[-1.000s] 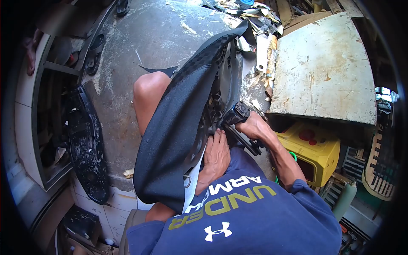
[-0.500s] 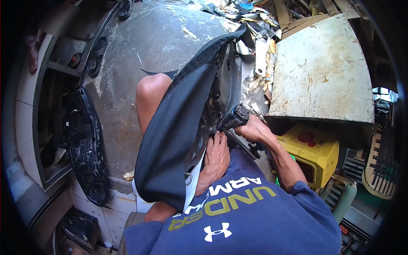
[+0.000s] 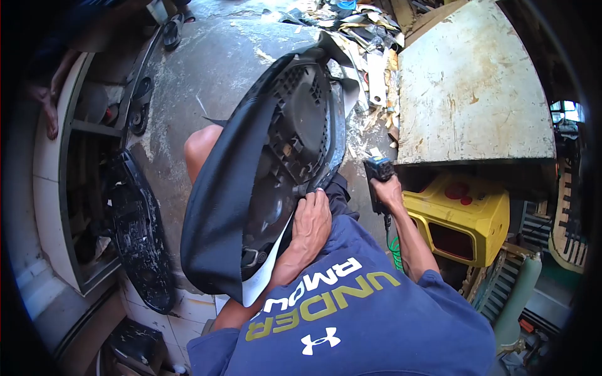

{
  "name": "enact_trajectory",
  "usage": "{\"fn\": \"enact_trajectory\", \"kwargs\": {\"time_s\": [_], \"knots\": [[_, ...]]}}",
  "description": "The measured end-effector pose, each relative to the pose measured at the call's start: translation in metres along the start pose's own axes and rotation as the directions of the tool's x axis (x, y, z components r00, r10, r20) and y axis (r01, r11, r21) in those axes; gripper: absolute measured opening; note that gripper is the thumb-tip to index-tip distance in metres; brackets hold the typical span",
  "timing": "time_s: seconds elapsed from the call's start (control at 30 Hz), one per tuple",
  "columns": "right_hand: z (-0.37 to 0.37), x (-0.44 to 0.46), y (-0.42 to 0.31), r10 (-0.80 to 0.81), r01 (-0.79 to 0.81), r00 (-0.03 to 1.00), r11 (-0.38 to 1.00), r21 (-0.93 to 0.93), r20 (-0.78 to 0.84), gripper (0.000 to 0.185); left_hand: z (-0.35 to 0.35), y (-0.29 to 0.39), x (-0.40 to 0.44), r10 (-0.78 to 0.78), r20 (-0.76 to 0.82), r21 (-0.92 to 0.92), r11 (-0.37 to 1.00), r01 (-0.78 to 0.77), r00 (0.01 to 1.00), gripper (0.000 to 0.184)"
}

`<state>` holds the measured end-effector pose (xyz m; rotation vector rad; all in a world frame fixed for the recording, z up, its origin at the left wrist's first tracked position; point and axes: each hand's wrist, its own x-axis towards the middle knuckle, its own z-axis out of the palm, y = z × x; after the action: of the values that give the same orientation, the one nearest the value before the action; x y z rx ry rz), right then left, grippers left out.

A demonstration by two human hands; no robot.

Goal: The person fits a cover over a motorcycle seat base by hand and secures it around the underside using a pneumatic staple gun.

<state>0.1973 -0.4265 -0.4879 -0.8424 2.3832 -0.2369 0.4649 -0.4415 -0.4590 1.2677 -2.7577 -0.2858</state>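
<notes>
A motorcycle seat lies tilted across my lap, the underside of its black plastic base [image 3: 304,119] facing up. Its black cover [image 3: 216,213] hangs loose along the left side, with a white backing showing at the lower edge. My left hand [image 3: 312,219] is closed at the near right edge of the seat, fingers bent over the cover material there; the fingertips are partly hidden. Off to the right, apart from the seat, my right hand [image 3: 390,193] grips a black air staple gun [image 3: 378,169] with a green coiled hose [image 3: 394,250] below it.
Another bare seat base [image 3: 141,232] lies on the floor at left, near sandals [image 3: 142,103] and a shelf frame [image 3: 94,128]. Scraps [image 3: 370,28] are piled ahead. A worn white board [image 3: 473,88] and a yellow box [image 3: 470,216] stand at right. Another person's foot [image 3: 49,109] shows upper left.
My right hand has drawn the staple gun away from the seat to the right. The seat has tipped so that more of its underside shows. My left hand stays at its edge.
</notes>
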Motion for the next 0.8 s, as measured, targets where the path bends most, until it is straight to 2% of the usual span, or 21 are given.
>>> {"fn": "enact_trajectory", "kwargs": {"time_s": [0.07, 0.1, 0.13, 0.17, 0.23, 0.3, 0.33, 0.37, 0.4, 0.43, 0.5, 0.57, 0.63, 0.7, 0.77, 0.8], "knots": [[0.040, 0.014, 0.067, -0.013, 0.011, 1.000, 0.994, -0.109, -0.018, 0.055, 0.005, -0.002, 0.009, -0.006, -0.039, 0.039, 0.999, 0.008, 0.999, 0.042], [0.058, 0.015, 0.097, -0.031, 0.032, 0.999, 0.990, -0.138, 0.010, 0.062, 0.005, -0.002, 0.012, -0.016, -0.050, 0.054, 0.998, 0.018, 0.999, 0.040], [0.075, 0.023, 0.131, -0.024, 0.044, 0.994, 0.982, -0.185, 0.110, 0.070, 0.005, -0.002, 0.015, -0.013, -0.053, 0.086, 0.996, 0.017, 0.998, 0.038], [0.081, 0.019, 0.139, 0.048, -0.005, 0.982, 0.974, -0.225, 0.183, 0.065, 0.005, -0.004, 0.015, -0.006, -0.047, 0.123, 0.992, 0.012, 0.999, 0.036], [0.081, 0.030, 0.150, 0.153, 0.044, 0.876, 0.920, -0.390, 0.458, 0.054, 0.004, -0.008, 0.022, 0.014, -0.056, 0.158, 0.987, -0.005, 0.998, 0.034], [0.062, 0.043, 0.118, 0.254, -0.117, 0.900, 0.924, -0.365, 0.354, 0.045, 0.005, -0.007, 0.019, -0.002, -0.089, 0.143, 0.990, 0.015, 0.996, 0.031], [0.078, 0.066, 0.140, 0.082, -0.040, 0.984, 0.968, -0.248, 0.161, 0.040, 0.007, -0.009, 0.018, -0.001, -0.085, 0.149, 0.989, 0.014, 0.996, 0.031], [0.087, 0.090, 0.149, -0.078, 0.060, 0.996, 0.948, -0.312, -0.048, 0.034, 0.007, -0.008, 0.016, -0.006, -0.064, 0.164, 0.986, 0.017, 0.998, 0.031], [0.096, 0.119, 0.164, -0.285, 0.225, 0.937, 0.934, -0.277, -0.201, 0.032, 0.007, -0.008, 0.015, 0.009, -0.081, 0.154, 0.988, 0.004, 0.997, 0.031], [0.100, 0.145, 0.167, -0.315, 0.259, 0.909, 0.940, -0.224, -0.271, 0.037, 0.008, -0.009, 0.017, 0.015, -0.107, 0.148, 0.989, 0.001, 0.994, 0.031], [0.102, 0.187, 0.165, -0.336, 0.229, 0.885, 0.917, -0.328, -0.323, 0.044, 0.008, -0.007, 0.012, -0.017, -0.076, 0.148, 0.989, 0.028, 0.997, 0.034], [0.098, 0.212, 0.154, -0.269, 0.194, 0.956, 0.883, -0.428, -0.120, 0.039, 0.010, -0.006, 0.016, -0.021, -0.093, 0.132, 0.991, 0.033, 0.995, 0.038], [0.084, 0.215, 0.134, -0.259, 0.235, 0.966, 0.837, -0.494, 0.021, 0.029, 0.009, -0.004, 0.016, -0.031, -0.074, 0.152, 0.987, 0.042, 0.997, 0.038], [0.086, 0.216, 0.130, -0.260, 0.246, 0.965, 0.832, -0.496, 0.042, 0.022, 0.010, -0.003, 0.021, -0.031, -0.071, 0.163, 0.986, 0.042, 0.997, 0.040], [0.086, 0.203, 0.120, -0.412, 0.204, 0.868, 0.804, -0.558, -0.276, 0.025, 0.010, -0.002, 0.022, -0.038, -0.070, 0.166, 0.985, 0.049, 0.997, 0.040], [0.090, 0.193, 0.119, -0.536, 0.258, 0.777, 0.749, -0.610, -0.330, 0.030, 0.010, -0.002, 0.021, -0.043, -0.062, 0.161, 0.986, 0.052, 0.997, 0.040]]}}
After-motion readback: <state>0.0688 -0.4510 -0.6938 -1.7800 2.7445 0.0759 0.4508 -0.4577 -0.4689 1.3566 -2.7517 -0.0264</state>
